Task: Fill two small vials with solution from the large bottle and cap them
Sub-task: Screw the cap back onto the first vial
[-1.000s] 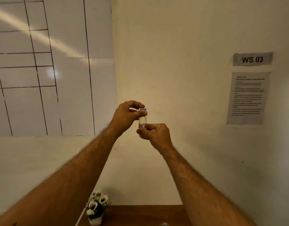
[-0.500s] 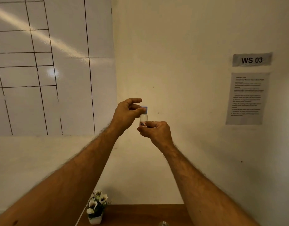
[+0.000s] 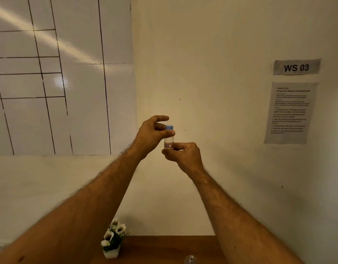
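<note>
Wall notice text too blurred to read, clear object cut by bottom edge, vial base hidden by fingers

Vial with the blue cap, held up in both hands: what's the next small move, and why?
Probably another twist of the blue cap to seat it. The left hand pinches the cap between thumb and fingers, while the right hand grips the vial low at its label, upright. Whether the cap is fully tight cannot be seen, so I would twist until it stops.
</note>
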